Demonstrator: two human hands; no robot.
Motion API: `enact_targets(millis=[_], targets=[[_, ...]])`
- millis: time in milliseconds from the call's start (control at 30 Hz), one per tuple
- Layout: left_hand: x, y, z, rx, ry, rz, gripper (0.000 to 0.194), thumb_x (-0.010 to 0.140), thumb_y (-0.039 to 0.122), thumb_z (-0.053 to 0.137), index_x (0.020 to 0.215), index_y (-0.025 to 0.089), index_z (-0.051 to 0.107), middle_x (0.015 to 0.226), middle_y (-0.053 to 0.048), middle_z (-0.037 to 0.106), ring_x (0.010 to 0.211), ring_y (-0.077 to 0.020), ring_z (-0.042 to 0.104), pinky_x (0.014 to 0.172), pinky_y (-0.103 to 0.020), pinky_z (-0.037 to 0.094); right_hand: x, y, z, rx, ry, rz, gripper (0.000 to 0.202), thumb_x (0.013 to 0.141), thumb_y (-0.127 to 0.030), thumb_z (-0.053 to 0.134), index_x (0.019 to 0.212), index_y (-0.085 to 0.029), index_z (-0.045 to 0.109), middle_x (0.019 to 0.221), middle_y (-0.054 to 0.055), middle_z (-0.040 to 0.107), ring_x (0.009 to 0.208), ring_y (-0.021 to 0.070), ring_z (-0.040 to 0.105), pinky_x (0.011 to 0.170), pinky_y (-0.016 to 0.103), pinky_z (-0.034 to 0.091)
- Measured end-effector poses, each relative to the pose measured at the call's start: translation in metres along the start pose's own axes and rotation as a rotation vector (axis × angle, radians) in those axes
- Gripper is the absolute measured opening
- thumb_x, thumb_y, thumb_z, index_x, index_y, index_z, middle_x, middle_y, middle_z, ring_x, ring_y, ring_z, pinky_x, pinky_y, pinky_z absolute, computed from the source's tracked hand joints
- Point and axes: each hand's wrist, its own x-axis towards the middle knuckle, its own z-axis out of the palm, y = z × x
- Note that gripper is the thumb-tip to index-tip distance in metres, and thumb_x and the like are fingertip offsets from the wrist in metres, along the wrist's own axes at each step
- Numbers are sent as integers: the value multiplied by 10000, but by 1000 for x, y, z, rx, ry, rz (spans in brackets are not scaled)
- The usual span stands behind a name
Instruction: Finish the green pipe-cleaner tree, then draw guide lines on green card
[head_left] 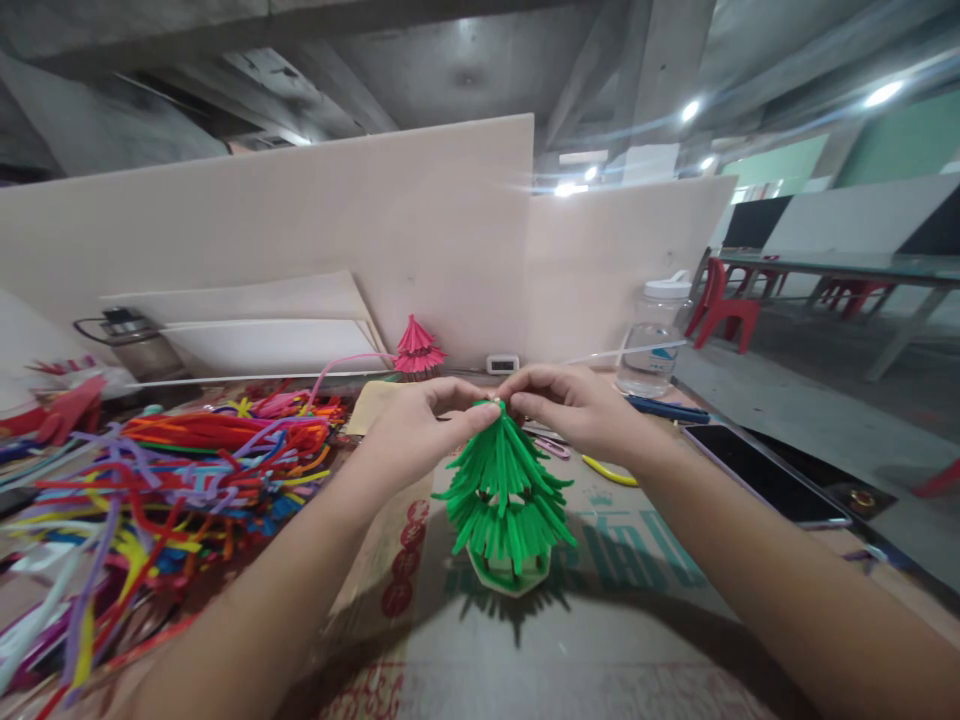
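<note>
A green pipe-cleaner pagoda model [506, 490] stands upright on the cardboard in front of me. Two tiers of fringed roof spread over short brown posts and a pale, green-edged base [510, 580]. At its peak, my left hand [420, 425] is closed, thumb and fingers pinching the tip. From the other side my right hand [581, 405] pinches at the same tip, its thumb and forefinger close to the left fingertips. A tiny pale bit shows between the fingertips, too small to name.
Many coloured pipe cleaners [217, 470] are heaped on the left. A red tiered model [418, 350] and a small digital display [502, 365] stand behind. To the right are a water bottle [652, 340], a phone [765, 475], a yellow piece [609, 471] and a pink clip [553, 448].
</note>
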Motion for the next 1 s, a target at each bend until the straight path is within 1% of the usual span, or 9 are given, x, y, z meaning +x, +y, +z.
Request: enact_targets(millis=[100, 233, 333, 467, 600, 700, 800, 867, 1000], targets=[[-3, 6, -1, 74, 38, -9, 356, 809, 508, 733, 867, 161, 685, 750, 10, 669, 570, -102, 550, 525, -227, 398, 2, 0, -3, 118, -45, 55, 169, 877, -301, 675, 975, -180, 739, 944, 48, 757, 874, 174, 685, 774, 304, 522], [-6, 11, -2, 140, 61, 43, 308, 807, 463, 729, 799, 163, 659, 686, 31, 626, 574, -106, 560, 535, -217, 404, 3, -1, 2, 191, -23, 91, 162, 836, -313, 735, 915, -172, 728, 894, 33, 743, 806, 148, 657, 724, 282, 494], [-8, 14, -1, 143, 89, 76, 281, 811, 440, 727, 793, 167, 659, 643, 46, 597, 563, -106, 553, 523, -211, 387, 2, -1, 7, 213, -18, 88, 179, 825, -318, 749, 925, -171, 724, 880, 25, 728, 779, 139, 638, 701, 275, 479], [-10, 15, -1, 148, 116, 116, 239, 814, 401, 724, 782, 173, 658, 653, 48, 603, 559, -102, 545, 510, -206, 372, 2, 0, 12, 261, 7, 95, 200, 801, -330, 766, 910, -172, 709, 863, 19, 711, 771, 135, 629, 708, 277, 482], [-11, 13, -4, 157, 115, 120, 184, 817, 361, 733, 852, 190, 674, 642, 63, 592, 536, -97, 530, 492, -203, 370, 2, -2, 16, 240, 21, 97, 177, 794, -318, 748, 885, -179, 686, 832, 9, 685, 732, 131, 610, 659, 268, 469], [-11, 9, -12, 158, 43, 142, 148, 851, 339, 718, 928, 213, 710, 687, 59, 637, 597, -101, 579, 541, -197, 422, 2, -5, 17, 202, 12, 91, 159, 806, -314, 723, 882, -184, 670, 773, -13, 637, 665, 114, 565, 586, 250, 432], [-10, 5, -22, 137, -42, 172, 167, 880, 355, 712, 994, 240, 753, 851, 27, 735, 774, -128, 662, 678, -210, 502, 0, -7, 16, 180, 1, 97, 147, 824, -309, 706, 896, -187, 665, 739, -26, 597, 635, 106, 533, 545, 239, 401], [-10, 4, -25, 126, -37, 192, 207, 890, 395, 715, 1025, 246, 762, 910, 12, 757, 827, -143, 678, 718, -223, 517, 0, -8, 15, 179, -3, 100, 143, 832, -307, 702, 897, -186, 664, 727, -31, 586, 627, 103, 522, 542, 240, 397], [-11, 6, -22, 180, 56, 218, 210, 903, 417, 703, 950, 221, 765, 845, 9, 749, 757, -138, 663, 629, -213, 483, 1, -5, 15, 201, 14, 83, 148, 833, -307, 713, 898, -184, 660, 771, -20, 625, 674, 108, 556, 603, 250, 436]])
